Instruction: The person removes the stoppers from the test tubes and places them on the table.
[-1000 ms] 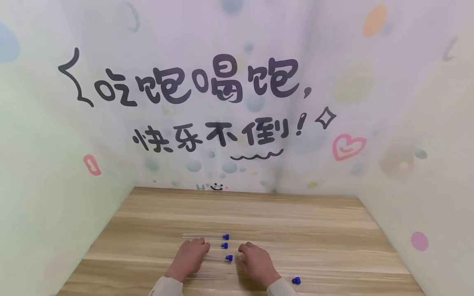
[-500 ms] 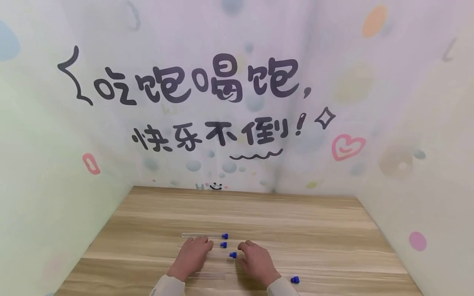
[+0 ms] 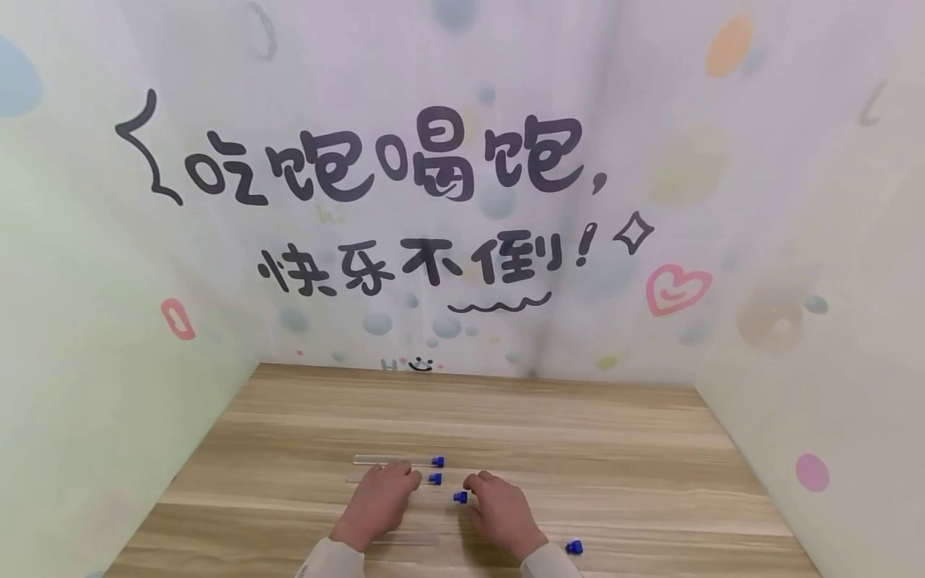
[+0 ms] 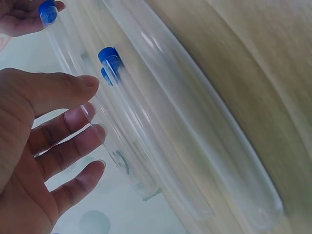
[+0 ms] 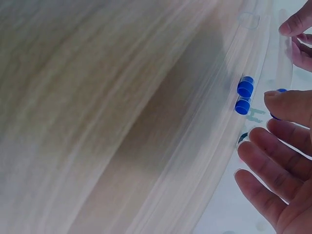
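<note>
My left hand pinches a clear test tube between thumb and fingers, its tube raised off the table in the left wrist view. On the tube's right end is a blue cap. The thumb and fingers of my right hand are at this cap and appear to pinch it, though the thumb partly hides it in the right wrist view. Behind the hands lie two more clear test tubes, the farther one and the nearer one, each with a blue cap at its right end. My left hand partly covers the nearer one.
An uncapped clear tube lies on the wooden table between the forearms. One loose blue cap sits to the right of my right sleeve. Printed walls enclose the table at the back and both sides.
My left hand has shifted right, lifting the test tube and carrying its blue cap up to my right fingers. The right hand has hardly moved. More of the nearer capped tube shows.
</note>
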`<move>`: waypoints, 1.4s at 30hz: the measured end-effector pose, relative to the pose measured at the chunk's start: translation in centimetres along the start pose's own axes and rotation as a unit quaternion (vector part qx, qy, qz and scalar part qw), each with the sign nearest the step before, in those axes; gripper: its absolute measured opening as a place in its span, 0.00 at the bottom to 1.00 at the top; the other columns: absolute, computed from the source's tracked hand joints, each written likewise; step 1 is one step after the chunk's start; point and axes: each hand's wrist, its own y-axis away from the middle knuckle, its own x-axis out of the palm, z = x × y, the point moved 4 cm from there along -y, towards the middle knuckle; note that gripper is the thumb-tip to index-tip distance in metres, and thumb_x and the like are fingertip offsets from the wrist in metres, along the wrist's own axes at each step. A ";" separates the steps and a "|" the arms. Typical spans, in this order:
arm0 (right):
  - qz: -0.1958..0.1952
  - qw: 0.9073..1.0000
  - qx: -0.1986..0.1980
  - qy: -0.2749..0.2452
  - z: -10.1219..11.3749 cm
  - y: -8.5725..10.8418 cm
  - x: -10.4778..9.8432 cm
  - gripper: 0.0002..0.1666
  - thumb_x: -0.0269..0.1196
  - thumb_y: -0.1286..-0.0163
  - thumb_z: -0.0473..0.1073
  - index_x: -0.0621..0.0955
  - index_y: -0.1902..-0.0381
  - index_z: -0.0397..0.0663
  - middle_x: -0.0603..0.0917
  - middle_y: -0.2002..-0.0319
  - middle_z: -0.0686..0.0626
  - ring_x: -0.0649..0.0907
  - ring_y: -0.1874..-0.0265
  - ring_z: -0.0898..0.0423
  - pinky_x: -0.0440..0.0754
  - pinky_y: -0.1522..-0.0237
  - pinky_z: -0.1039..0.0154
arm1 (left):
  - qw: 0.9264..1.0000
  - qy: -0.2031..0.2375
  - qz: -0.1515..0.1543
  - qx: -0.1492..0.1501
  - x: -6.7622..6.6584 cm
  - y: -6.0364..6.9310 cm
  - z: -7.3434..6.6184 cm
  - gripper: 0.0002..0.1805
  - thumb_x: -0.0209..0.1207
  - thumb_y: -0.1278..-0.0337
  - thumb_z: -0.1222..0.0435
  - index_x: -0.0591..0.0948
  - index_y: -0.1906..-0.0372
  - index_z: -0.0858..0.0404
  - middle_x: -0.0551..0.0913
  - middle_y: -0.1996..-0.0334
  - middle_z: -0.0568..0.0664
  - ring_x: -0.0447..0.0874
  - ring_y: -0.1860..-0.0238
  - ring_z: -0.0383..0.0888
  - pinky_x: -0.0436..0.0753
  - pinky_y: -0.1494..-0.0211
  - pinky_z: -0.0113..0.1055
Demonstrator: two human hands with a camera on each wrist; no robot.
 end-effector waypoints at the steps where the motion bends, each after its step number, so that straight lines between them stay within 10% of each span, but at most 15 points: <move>1: 0.001 1.000 0.000 -0.001 0.0 0.1 0.0 0.13 0.70 0.46 0.42 0.82 0.62 0.49 0.83 0.67 0.53 0.81 0.72 0.61 0.79 0.73 0.66 | 1.000 -0.001 -0.002 0.002 0.0 0.1 -0.1 0.08 0.64 0.54 0.71 0.78 0.70 0.55 0.77 0.72 0.44 0.77 0.68 0.41 0.79 0.65 0.40; 42: -0.057 0.996 -0.025 -0.058 -0.8 1.4 -1.8 0.11 0.71 0.45 0.39 0.80 0.66 0.47 0.82 0.71 0.53 0.80 0.73 0.61 0.79 0.70 0.68 | 0.999 -0.020 -0.022 0.043 -1.2 -0.8 -2.1 0.06 0.64 0.52 0.71 0.81 0.69 0.57 0.77 0.73 0.46 0.75 0.72 0.40 0.75 0.76 0.32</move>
